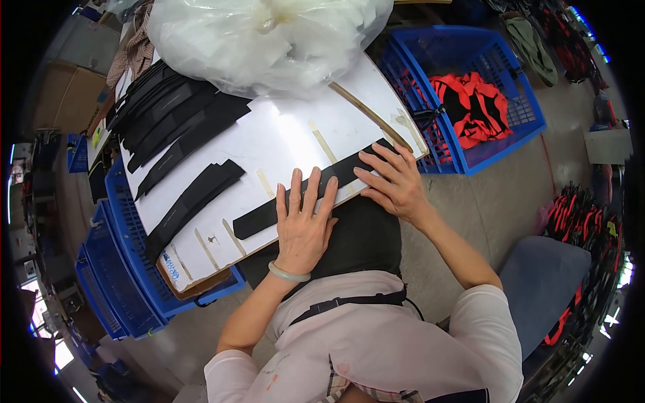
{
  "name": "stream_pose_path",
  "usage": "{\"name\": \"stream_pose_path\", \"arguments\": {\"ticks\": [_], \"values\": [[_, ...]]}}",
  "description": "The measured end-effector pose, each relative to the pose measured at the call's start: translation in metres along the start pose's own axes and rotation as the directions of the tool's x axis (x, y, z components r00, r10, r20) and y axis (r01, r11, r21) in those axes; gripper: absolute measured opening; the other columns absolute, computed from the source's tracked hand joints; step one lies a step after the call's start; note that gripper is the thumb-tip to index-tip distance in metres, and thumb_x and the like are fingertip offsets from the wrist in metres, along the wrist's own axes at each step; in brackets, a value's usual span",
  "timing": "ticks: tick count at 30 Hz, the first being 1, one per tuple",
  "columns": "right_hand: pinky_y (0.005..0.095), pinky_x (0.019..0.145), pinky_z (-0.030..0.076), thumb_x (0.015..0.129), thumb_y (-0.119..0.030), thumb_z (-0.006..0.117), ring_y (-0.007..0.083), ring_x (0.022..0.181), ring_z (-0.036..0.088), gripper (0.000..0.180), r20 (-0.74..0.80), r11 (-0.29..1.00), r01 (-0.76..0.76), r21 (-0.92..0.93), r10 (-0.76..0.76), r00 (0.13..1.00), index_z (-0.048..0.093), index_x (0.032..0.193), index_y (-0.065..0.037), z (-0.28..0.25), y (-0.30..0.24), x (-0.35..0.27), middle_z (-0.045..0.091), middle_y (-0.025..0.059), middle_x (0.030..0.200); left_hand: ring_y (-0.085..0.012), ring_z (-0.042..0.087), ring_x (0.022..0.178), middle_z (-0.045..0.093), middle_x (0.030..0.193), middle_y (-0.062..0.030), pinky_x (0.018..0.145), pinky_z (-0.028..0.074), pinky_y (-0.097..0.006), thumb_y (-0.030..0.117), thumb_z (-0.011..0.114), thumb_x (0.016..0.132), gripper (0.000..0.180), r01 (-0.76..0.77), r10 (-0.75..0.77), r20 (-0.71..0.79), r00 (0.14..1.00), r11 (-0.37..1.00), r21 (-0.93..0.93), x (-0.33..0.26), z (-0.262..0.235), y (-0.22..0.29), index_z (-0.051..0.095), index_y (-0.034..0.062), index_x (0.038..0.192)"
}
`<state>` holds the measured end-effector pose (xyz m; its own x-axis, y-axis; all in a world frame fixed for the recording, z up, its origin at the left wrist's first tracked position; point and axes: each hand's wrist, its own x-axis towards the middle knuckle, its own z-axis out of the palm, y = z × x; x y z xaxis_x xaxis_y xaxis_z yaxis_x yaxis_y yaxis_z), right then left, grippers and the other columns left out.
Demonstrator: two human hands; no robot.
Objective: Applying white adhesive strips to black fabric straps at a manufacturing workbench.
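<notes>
Both hands flat, fingers spread: left hand and right hand press black strip onto white board near its front edge (prob. to keep it straight). Other black strips lie piled at the far left, well apart.

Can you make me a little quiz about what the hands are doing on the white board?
1. True or false: both hands lie flat on the black strip.
2. What colour is the basket holding the red and black things? A green, B blue, C yellow.
3. Which wrist wears a pale bracelet?

Key:
1. True: the left hand and the right hand both press the strip on the white board.
2. B.
3. The left one.
</notes>
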<state>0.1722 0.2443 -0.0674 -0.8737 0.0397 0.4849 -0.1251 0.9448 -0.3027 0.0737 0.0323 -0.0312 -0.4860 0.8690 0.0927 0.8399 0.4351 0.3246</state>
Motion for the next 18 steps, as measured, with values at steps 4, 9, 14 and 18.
{"name": "stream_pose_path", "arguments": {"ticks": [4,9,14,18], "values": [[0.0446,0.106,0.033,0.081,-0.031,0.071,0.0237,0.125,0.049,0.037,-0.031,1.000,-0.003,0.020,0.003,1.000,0.067,0.115,-0.018,0.004,0.002,-0.001,0.058,0.0006,0.129,-0.0362,0.021,0.143,0.030,0.152,-0.0127,0.114,0.015,-0.055,0.014,0.077,0.072,0.080,0.013,-0.013,0.005,1.000,1.000,-0.006,0.001,0.001,0.004,0.040,0.0127,0.143],[0.0458,0.106,0.032,0.083,-0.034,0.069,0.0290,0.125,0.049,0.036,-0.071,0.999,-0.010,0.042,0.012,0.997,0.068,0.114,-0.016,0.006,0.004,-0.003,0.060,0.0050,0.127,-0.0360,0.021,0.143,0.030,0.152,-0.0133,0.114,0.015,-0.055,0.015,0.077,0.072,0.080,0.027,-0.027,-0.003,1.000,1.000,0.010,0.003,0.005,0.008,0.041,0.0118,0.142],[0.0460,0.106,0.032,0.082,-0.035,0.069,0.0286,0.125,0.049,0.037,-0.068,0.999,-0.008,0.035,0.010,0.998,0.068,0.114,-0.016,0.005,0.005,-0.004,0.060,0.0051,0.127,-0.0366,0.021,0.143,0.029,0.152,-0.0146,0.114,0.015,-0.057,0.013,0.076,0.072,0.078,0.007,-0.006,-0.024,1.000,1.000,0.017,0.003,0.011,0.008,0.040,0.0093,0.141],[0.0457,0.104,0.033,0.080,-0.035,0.071,0.0266,0.122,0.051,0.036,-0.086,1.000,0.001,0.025,0.001,0.996,0.069,0.112,-0.018,0.008,0.003,-0.002,0.060,0.0028,0.127,-0.0367,0.026,0.142,0.032,0.150,-0.0174,0.113,0.018,-0.055,0.010,0.074,0.071,0.076,0.014,-0.010,-0.109,0.994,0.999,0.029,0.001,0.024,0.011,0.041,0.0023,0.139]]}}
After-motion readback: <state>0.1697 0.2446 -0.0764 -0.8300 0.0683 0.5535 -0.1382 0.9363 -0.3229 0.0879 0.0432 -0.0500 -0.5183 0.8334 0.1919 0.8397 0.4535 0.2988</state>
